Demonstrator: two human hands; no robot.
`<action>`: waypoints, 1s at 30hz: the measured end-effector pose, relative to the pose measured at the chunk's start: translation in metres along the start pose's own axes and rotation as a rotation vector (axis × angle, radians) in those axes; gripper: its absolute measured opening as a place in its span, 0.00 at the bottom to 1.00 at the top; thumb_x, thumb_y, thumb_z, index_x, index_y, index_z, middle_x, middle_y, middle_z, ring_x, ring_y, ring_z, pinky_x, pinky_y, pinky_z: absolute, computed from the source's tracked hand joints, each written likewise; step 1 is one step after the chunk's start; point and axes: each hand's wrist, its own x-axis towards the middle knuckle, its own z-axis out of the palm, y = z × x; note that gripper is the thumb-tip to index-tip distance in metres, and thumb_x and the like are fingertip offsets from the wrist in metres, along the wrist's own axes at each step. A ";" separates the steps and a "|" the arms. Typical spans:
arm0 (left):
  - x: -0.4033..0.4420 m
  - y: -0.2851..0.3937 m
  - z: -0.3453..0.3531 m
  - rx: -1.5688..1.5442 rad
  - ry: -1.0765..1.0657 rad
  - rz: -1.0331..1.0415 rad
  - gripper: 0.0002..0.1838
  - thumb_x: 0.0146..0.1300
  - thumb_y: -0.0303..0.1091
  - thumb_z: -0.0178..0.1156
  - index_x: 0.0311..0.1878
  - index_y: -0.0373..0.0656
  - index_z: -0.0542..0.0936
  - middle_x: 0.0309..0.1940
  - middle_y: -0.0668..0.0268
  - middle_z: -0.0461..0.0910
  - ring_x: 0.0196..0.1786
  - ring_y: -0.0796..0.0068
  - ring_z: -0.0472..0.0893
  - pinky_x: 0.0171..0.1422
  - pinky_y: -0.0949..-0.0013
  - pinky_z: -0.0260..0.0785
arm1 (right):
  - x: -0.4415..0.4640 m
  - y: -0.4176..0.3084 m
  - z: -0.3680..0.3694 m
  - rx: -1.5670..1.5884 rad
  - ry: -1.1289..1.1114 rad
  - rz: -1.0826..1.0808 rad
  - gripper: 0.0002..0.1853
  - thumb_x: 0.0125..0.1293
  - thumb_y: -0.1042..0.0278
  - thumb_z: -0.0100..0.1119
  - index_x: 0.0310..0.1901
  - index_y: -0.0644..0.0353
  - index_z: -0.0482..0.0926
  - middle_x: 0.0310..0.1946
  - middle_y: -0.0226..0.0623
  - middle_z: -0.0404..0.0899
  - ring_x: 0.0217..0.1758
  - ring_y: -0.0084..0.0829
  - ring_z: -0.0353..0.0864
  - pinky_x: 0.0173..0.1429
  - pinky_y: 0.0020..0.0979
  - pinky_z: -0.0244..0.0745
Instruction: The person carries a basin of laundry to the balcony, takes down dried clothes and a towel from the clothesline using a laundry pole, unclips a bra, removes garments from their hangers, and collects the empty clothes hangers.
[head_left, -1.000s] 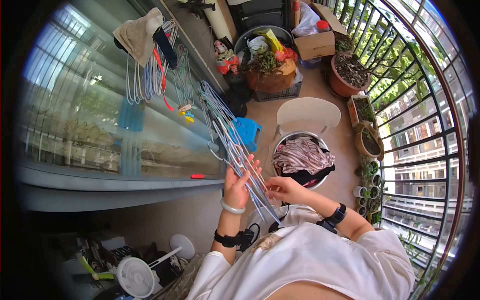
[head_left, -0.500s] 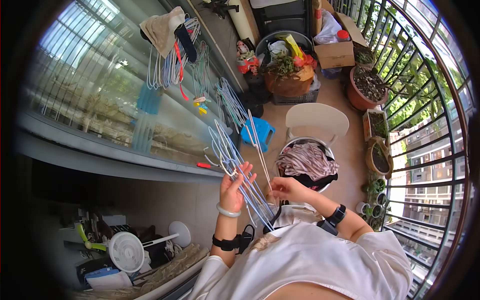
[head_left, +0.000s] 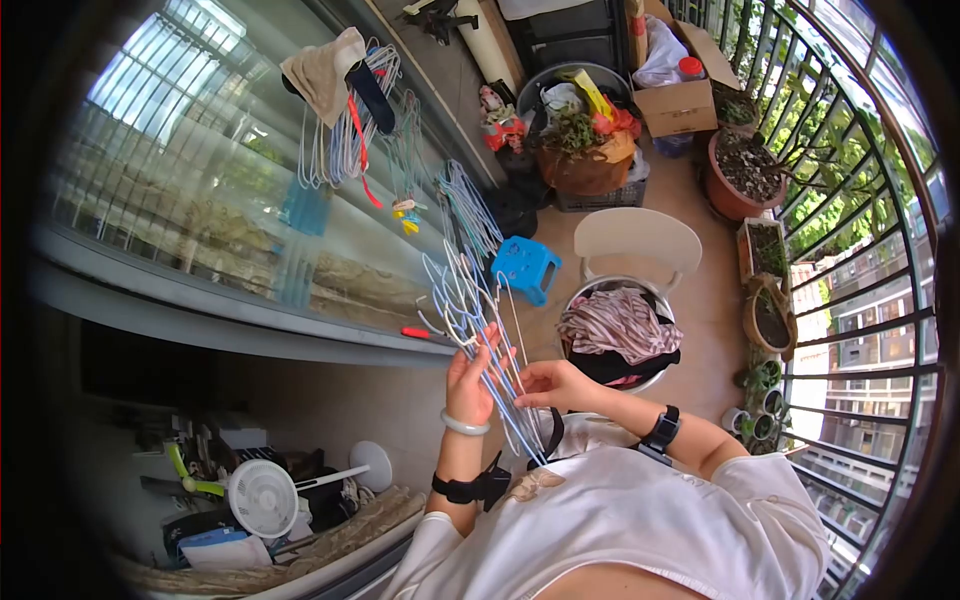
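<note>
A bunch of thin blue and white clothes hangers (head_left: 463, 322) rests in my left hand (head_left: 468, 388), its hooks pointing up and away from me. The fingers curl partly round the wires, and a pale bangle sits on the wrist. My right hand (head_left: 553, 384) pinches a light-coloured hanger (head_left: 515, 325) near its lower end, close against the right side of the bunch. The lower ends of the bunch reach down to my white shirt (head_left: 640, 510). Overlapping wires make single hangers hard to separate by eye.
More hangers (head_left: 470, 210) hang along the glass at the left, some beside a beige cloth (head_left: 325, 78). Ahead stand a blue stool (head_left: 525, 268) and a white chair (head_left: 640, 240) by a basin of striped laundry (head_left: 622, 325). Potted plants (head_left: 745, 175) line the railing.
My right hand has moved left with the light-coloured hanger, bringing it from apart to close beside the bunch. My left hand stays nearly in place on the hangers.
</note>
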 end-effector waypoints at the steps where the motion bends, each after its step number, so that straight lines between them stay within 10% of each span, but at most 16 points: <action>1: 0.002 -0.001 0.000 0.005 0.012 0.007 0.14 0.63 0.27 0.46 0.52 0.38 0.68 0.57 0.56 0.65 0.62 0.63 0.63 0.60 0.51 0.62 | 0.003 0.003 -0.001 0.022 0.018 0.045 0.10 0.55 0.75 0.60 0.39 0.66 0.74 0.31 0.31 0.78 0.34 0.18 0.76 0.40 0.20 0.73; 30: 0.076 0.104 -0.167 -0.116 0.264 -0.246 0.09 0.62 0.28 0.48 0.45 0.37 0.71 0.40 0.54 0.76 0.37 0.63 0.79 0.44 0.56 0.75 | 0.368 -0.020 -0.222 -0.150 0.297 0.369 0.12 0.56 0.73 0.58 0.41 0.69 0.72 0.31 0.38 0.77 0.31 0.33 0.80 0.37 0.29 0.79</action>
